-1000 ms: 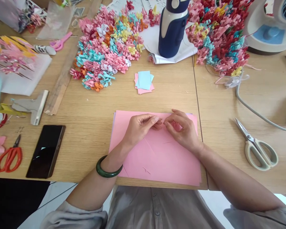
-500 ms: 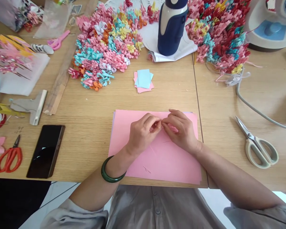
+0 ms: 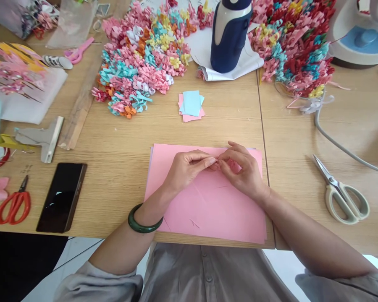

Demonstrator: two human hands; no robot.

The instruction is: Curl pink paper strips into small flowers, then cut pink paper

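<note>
My left hand [image 3: 189,167] and my right hand [image 3: 244,172] meet over the upper part of a pink paper sheet [image 3: 189,209]. Thumb and fingers of both are pinched together, fingertips nearly touching. Whatever they hold between them is tiny, perhaps pinkish, and mostly covered by the fingers. A dark green bangle [image 3: 145,228] circles my left wrist. Thin slivers [image 3: 194,223] lie on the pink sheet, under which another sheet's pale edge shows. Beyond the hands sits a small stack of light blue and pink paper squares [image 3: 191,103].
Scissors with cream handles [image 3: 343,195] lie at right, near a grey cable [image 3: 343,144]. A phone [image 3: 61,197] and red-handled scissors [image 3: 14,205] are at left. Heaps of curled paper pieces [image 3: 138,63], a dark blue bottle [image 3: 229,37] and a white-blue appliance [image 3: 359,37] stand behind.
My left hand's fingers have straightened and its wrist has moved slightly left. The right hand's fingers have curled a little, the fingertips still meeting the left's.
</note>
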